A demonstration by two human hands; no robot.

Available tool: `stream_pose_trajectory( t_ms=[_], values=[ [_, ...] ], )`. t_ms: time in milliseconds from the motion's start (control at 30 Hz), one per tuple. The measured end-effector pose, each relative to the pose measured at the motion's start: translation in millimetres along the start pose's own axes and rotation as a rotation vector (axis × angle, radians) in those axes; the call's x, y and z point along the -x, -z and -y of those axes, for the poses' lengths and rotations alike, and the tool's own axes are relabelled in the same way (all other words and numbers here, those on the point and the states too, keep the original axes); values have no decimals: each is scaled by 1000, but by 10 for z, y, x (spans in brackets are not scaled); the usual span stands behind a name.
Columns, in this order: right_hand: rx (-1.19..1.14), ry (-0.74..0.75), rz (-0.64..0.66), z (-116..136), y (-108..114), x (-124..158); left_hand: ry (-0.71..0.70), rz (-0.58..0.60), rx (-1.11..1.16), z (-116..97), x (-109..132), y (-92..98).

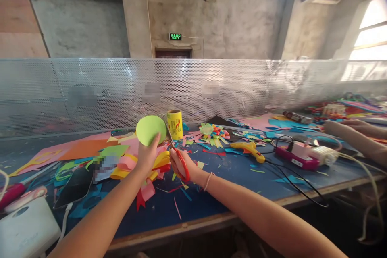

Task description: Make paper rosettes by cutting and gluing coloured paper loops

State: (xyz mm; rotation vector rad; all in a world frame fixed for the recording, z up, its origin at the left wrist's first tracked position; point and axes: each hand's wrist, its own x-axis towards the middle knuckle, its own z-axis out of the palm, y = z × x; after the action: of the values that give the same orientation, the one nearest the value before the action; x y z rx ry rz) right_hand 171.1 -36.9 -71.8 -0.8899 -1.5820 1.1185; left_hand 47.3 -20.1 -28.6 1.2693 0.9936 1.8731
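My left hand [148,153] pinches a round piece of light green paper [149,129] by its lower right edge, raised above the table. Red-handled scissors [184,165] are in my right hand [178,163], their blades pointing up beside the paper's right edge. Whether the blades touch the paper I cannot tell. Just behind the scissors stands a yellow printed cardboard tube [175,125]. Below my hands lies a bundle of pink, yellow and red paper strips [148,187], partly hidden by my left hand and forearm.
A yellow glue gun [249,150] with a black cord and a magenta power strip [298,158] lie to the right. On the left are a phone [75,187] and a white box [28,225]. Paper scraps cover the blue table. Another person's hands [341,129] rest at far right.
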Motion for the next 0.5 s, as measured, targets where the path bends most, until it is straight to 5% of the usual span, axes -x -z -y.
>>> stream_pose_trajectory(
  t_ms=[233,500],
  values=[
    [-179,12,25,-20,-2,-10,-24,117,-183,12,82,-18],
    [-42,-35,12,74,21,18,-1,118,-148,-34,74,9]
  ],
)
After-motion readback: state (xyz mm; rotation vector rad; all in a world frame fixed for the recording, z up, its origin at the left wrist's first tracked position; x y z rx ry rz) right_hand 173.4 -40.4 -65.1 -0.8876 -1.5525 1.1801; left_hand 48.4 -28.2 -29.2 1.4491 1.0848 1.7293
